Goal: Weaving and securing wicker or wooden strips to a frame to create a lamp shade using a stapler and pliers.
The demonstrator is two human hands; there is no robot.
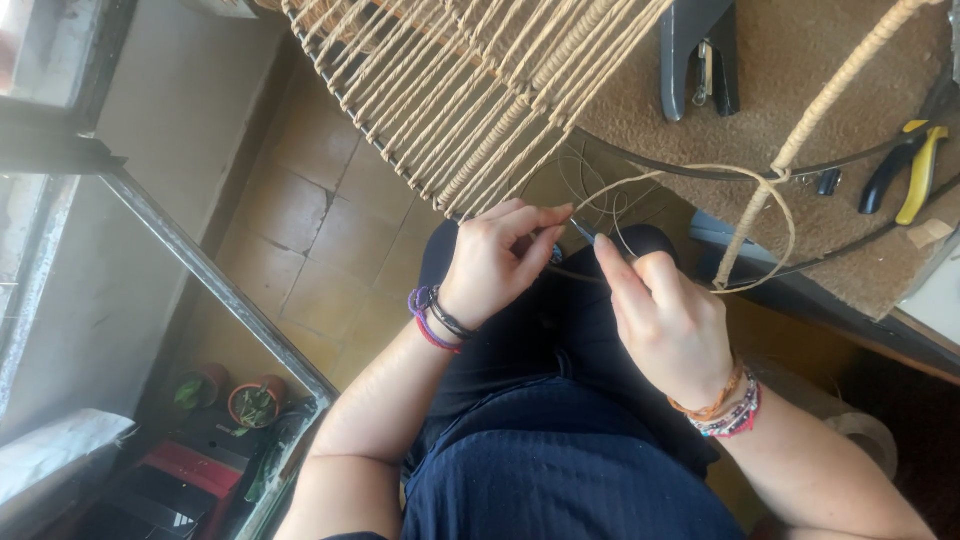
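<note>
the thin cord [690, 180] loops at 1 o'clock from my hands, under the woven frame [470, 90]. my left hand [495, 260] pinches it, my right hand [665, 315] grips a small tool [583, 232]; i should keep the cord tight.

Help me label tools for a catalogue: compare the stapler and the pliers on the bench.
The stapler is dark grey all over; the pliers have yellow and black handles. The stapler is bulky and lies near the top edge; the pliers are slimmer, at the right edge. Both rest untouched on the brown mat.
</note>
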